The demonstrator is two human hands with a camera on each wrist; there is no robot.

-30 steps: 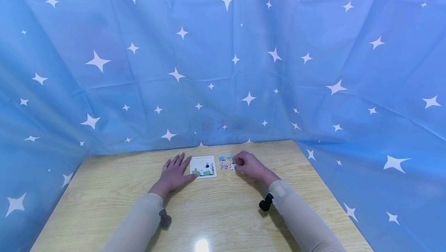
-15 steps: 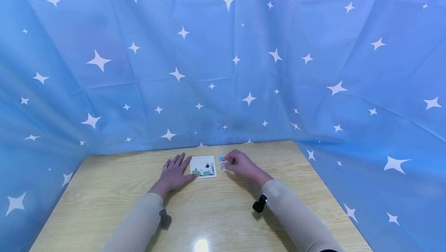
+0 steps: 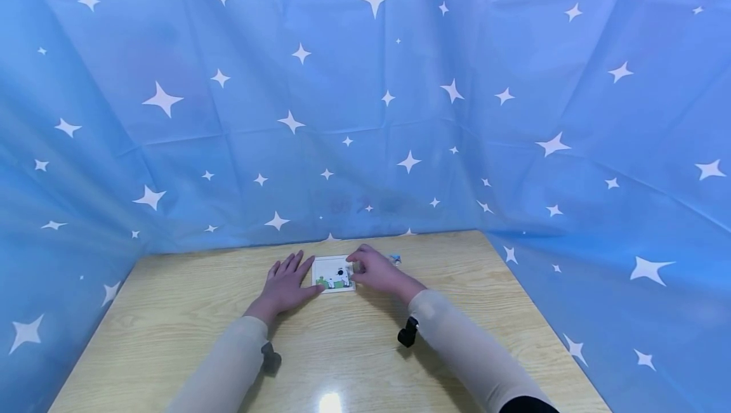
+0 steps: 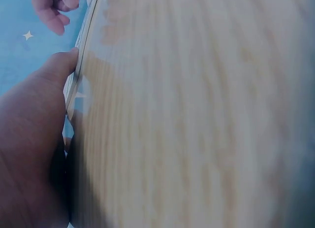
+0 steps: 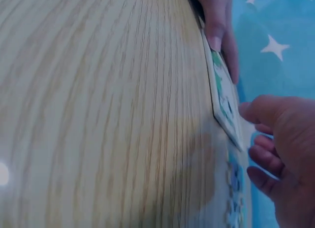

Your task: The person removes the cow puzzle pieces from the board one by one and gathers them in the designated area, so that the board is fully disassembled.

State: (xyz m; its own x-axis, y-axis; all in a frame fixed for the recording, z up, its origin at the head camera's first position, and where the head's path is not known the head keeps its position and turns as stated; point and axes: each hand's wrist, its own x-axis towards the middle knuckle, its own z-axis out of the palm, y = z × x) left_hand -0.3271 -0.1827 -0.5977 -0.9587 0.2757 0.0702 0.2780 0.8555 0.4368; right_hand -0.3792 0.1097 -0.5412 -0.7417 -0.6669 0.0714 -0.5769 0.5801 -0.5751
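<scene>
A white-framed jigsaw puzzle board (image 3: 328, 264) lies flat on the table, partly filled along its lower part with a black-and-white cow and green grass. My left hand (image 3: 287, 286) is spread flat at its left side, thumb resting on the lower left corner. My right hand (image 3: 374, 272) hovers over the board's right edge, thumb and forefinger pinching what seems to be a puzzle piece, mostly hidden by the fingers. In the right wrist view, loose puzzle pieces (image 5: 235, 183) lie beside the board below my right hand; the head view shows only one bit of them (image 3: 395, 259).
The wooden table (image 3: 342, 349) runs back to a blue curtain (image 3: 365, 102) printed with white stars, which also hangs at both sides. Small black wrist cameras are strapped on both sleeves.
My right hand has moved left from the loose pieces to the board's right edge, and now covers most of those pieces in the head view. My left hand has stayed in place.
</scene>
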